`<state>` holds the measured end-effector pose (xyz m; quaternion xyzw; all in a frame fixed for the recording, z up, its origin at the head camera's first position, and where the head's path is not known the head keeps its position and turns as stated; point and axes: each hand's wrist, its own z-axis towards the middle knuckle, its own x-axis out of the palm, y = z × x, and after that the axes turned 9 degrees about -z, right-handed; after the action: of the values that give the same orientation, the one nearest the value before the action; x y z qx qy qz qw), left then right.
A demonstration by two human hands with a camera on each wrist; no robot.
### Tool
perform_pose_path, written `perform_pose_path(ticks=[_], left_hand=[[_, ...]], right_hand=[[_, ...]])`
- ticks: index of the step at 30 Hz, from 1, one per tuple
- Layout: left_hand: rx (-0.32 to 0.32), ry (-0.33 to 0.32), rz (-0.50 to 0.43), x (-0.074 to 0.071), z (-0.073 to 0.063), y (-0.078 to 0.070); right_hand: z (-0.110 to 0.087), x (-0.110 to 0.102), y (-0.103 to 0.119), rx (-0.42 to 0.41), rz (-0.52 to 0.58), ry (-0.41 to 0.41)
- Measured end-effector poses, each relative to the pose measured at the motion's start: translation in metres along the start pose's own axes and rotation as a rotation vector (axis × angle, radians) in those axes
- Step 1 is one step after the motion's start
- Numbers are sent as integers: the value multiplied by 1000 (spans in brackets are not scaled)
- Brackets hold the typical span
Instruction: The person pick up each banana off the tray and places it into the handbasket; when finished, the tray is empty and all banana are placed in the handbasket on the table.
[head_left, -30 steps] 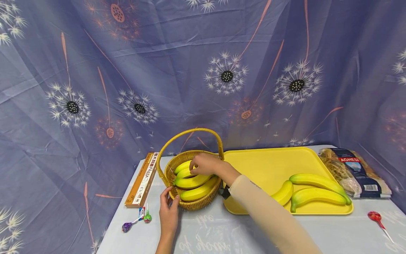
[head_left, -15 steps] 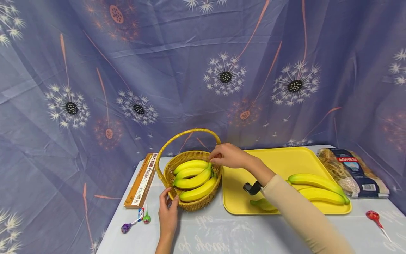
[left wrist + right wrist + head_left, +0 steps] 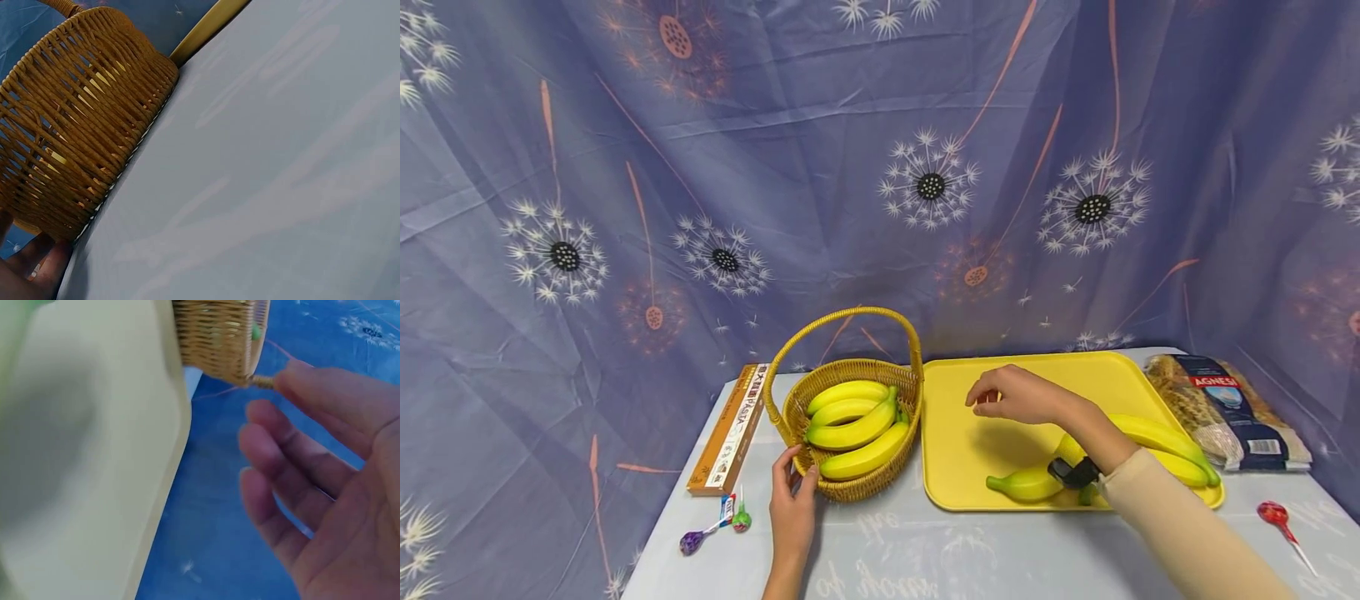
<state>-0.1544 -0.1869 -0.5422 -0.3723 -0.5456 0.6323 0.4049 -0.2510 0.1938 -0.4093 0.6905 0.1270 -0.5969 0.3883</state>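
Note:
My left hand [image 3: 793, 507] touches the front left side of a wicker basket [image 3: 868, 487], fingertips and thumb against the weave. The left wrist view shows those fingers low on the basket wall [image 3: 81, 125]. Inside the basket lie several bananas [image 3: 857, 429], yellow with green tips; its tall hooped handle [image 3: 857, 310] stands up. My right hand [image 3: 1026, 396] hovers above the yellow tray [image 3: 951, 458], its fingers loosely bent and holding nothing. Under my right forearm, more bananas [image 3: 1026, 483] lie on the tray's front right part, partly hidden by the arm and wrist camera.
An orange and white pasta box [image 3: 727, 433] lies left of the basket. Nearby are a purple lollipop [image 3: 692, 542] and a green lollipop [image 3: 741, 521]. At the right are a pasta bag [image 3: 1232, 412] and a red lollipop [image 3: 1273, 513]. A patterned curtain [image 3: 820, 167] hangs behind.
My right hand has left the bananas in the basket and moved right, over the tray, with nothing in it. The left hand has stayed at the basket.

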Motion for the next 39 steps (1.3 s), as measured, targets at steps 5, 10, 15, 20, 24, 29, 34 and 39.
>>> perform_pose_path(ticks=[5,10,15,20,24,29,34,39], left_hand=[[1,11,-7,-1,0,0],[1,11,2,-1,0,-1],[4,14,-3,-2,-1,-2],[6,13,2,-2,-1,-2],[7,18,-2,-2,-1,-1],[0,18,1,-2,-1,-1],[-6,16,7,-1,-1,0],[8,9,7,-1,-1,1]], right_hand=[[-33,5,-3,45,-67,89],[-66,8,1,161,-58,197],[-89,19,-2,231,-94,200],[-94,31,-11,157,-158,144],[-92,36,-15,110,-184,104],[-87,41,-17,68,-201,99],[-80,43,-16,83,-145,122],[-63,34,-7,103,-9,98]])
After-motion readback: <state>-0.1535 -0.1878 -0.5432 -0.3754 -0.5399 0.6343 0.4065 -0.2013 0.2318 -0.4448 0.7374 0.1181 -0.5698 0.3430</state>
